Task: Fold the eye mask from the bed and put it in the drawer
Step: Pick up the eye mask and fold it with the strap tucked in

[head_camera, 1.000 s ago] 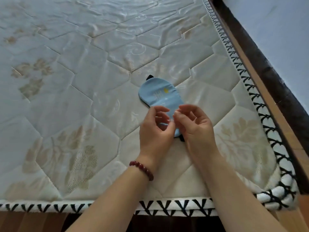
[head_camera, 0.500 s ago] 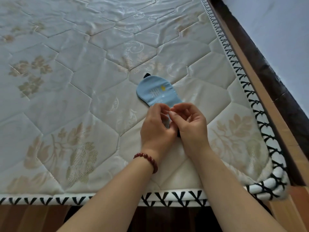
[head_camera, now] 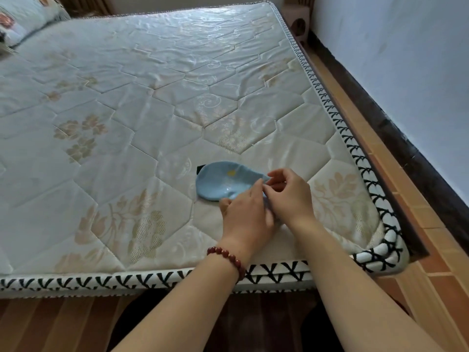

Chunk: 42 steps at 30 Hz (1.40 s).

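A light blue eye mask [head_camera: 223, 180] with a small yellow mark lies on the quilted mattress [head_camera: 142, 102] near its front right corner. Its near end is lifted and creased, and a bit of black strap shows at its far left end. My left hand [head_camera: 245, 214], with a red bead bracelet on the wrist, pinches the mask's near end. My right hand [head_camera: 289, 194] pinches the same end from the right, fingertips touching the left hand's. The part of the mask under my hands is hidden. No drawer is in view.
The mattress edge has a black-and-white zigzag trim [head_camera: 142, 278]. A wooden bed frame [head_camera: 360, 138] runs along the right, beside a dark skirting and a white wall [head_camera: 406, 72]. A patterned pillow [head_camera: 22, 16] lies at the far left corner. Wooden floor shows below.
The camera has pulled back and tilted up, showing the whole bed. Both hands have closed on the mask's near end and raised it, so the mask now bends upward and creases.
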### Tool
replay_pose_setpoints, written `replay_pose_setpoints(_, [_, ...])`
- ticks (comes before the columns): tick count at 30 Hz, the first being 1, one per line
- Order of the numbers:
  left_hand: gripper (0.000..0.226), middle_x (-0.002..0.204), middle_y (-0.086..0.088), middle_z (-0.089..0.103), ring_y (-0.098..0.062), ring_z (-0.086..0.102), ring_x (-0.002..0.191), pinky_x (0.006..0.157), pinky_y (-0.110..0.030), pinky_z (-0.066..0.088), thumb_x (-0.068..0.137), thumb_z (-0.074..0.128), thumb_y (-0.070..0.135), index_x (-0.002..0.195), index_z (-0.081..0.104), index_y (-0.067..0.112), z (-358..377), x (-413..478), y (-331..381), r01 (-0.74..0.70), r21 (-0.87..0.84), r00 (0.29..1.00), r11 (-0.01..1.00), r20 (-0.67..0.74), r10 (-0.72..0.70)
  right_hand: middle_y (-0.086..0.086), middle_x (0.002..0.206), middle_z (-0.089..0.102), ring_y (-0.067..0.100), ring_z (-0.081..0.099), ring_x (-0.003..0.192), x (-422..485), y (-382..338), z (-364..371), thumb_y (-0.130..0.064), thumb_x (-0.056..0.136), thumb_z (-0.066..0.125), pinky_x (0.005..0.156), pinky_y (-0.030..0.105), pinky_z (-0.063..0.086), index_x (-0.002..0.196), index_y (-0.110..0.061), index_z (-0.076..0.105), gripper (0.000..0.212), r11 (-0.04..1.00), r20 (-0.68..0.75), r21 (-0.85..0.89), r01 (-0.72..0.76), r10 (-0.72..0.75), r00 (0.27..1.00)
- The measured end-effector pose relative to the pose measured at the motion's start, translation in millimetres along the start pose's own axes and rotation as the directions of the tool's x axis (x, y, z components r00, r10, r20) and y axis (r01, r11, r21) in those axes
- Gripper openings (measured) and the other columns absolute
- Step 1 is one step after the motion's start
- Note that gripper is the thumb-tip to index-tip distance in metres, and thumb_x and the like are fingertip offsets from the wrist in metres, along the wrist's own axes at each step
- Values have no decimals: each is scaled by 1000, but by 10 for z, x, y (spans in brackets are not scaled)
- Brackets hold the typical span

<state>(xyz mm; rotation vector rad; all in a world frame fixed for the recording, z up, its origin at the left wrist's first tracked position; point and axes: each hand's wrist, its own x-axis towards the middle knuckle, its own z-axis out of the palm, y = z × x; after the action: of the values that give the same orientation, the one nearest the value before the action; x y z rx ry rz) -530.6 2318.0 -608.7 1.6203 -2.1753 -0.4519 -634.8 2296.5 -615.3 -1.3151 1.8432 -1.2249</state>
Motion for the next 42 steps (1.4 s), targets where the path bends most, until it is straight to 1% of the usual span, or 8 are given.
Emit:
replay_pose_setpoints(5, [40, 131, -2, 50, -20, 46, 123, 90, -37, 27, 84, 51, 22, 124, 50, 21, -75, -49, -80, 6, 51, 1000, 999, -8, -6, 12, 106, 60, 23, 57, 90, -47, -25, -6, -14, 78, 70, 80, 19, 39, 111, -9, 67, 34, 954, 123, -281, 108, -76, 989])
replay_pose_setpoints(10, [59, 161, 0, 2, -18, -1, 147, 113, -53, 6, 94, 27, 47, 148, 15, 29, -41, -114, -229, 127, 165, 964, 978, 212, -161, 7, 121, 54, 27, 47, 111, -154, -31, 35, -24, 87, 61, 96, 33, 36, 124, -16, 62, 38, 852, 188, -475, 220, -146, 971])
replay_pose_setpoints(15, [58, 158, -3, 13, -20, 8, 145, 110, -49, 13, 92, 32, 48, 146, 21, 31, -87, -188, -214, 123, 153, 971, 980, 185, -151, 3, 120, 60, 23, 50, 111, -239, -52, 64, -15, 83, 62, 95, 26, 34, 106, -13, 70, 24, 897, 113, -373, 237, -210, 971])
replay_pose_setpoints(21, [50, 154, -4, 23, -21, 16, 143, 110, -50, 20, 89, 44, 42, 136, 38, 26, -211, -156, -217, 129, 155, 981, 979, 127, -149, 8, 150, 38, 25, 26, 139, -171, -87, 58, -26, 92, 51, 113, 31, 16, 142, -15, 42, 51, 832, 401, -463, 304, -109, 910])
replay_pose_setpoints(29, [81, 160, -12, 3, -30, 1, 147, 118, -49, 10, 87, 55, 34, 149, 8, 9, -232, -185, -159, 190, 50, 951, 981, 240, -196, 14, 135, 46, 31, 35, 126, -216, -176, 66, -24, 87, 51, 105, 37, 28, 138, -10, 40, 54, 854, 416, -476, 211, 8, 909])
replay_pose_setpoints(35, [68, 126, -3, 59, -18, 54, 117, 101, -37, 44, 74, 69, 17, 135, 41, 15, -275, -196, -141, 96, -325, 982, 941, 183, -37, -6, 102, 58, 14, 57, 94, -289, -207, 26, -14, 77, 61, 77, 17, 43, 130, -19, 50, 54, 975, 351, -177, 132, -63, 934])
replay_pose_setpoints(38, [70, 118, 3, 64, -13, 61, 106, 90, -29, 51, 73, 64, 5, 136, 41, 24, -301, -196, -162, 93, -374, 988, 923, 151, -39, -6, 100, 61, 10, 58, 93, -344, -192, 0, -11, 74, 63, 73, 7, 40, 126, -22, 53, 54, 989, 320, -80, 128, -96, 943])
replay_pose_setpoints(42, [70, 117, 4, 64, -12, 60, 105, 81, -14, 45, 72, 57, -4, 134, 44, 26, -302, -192, -242, 53, -392, 995, 919, 98, -15, -6, 96, 61, 17, 60, 96, -378, -196, -40, -17, 69, 67, 83, 25, 48, 124, -22, 56, 57, 975, 248, -138, 174, -136, 959])
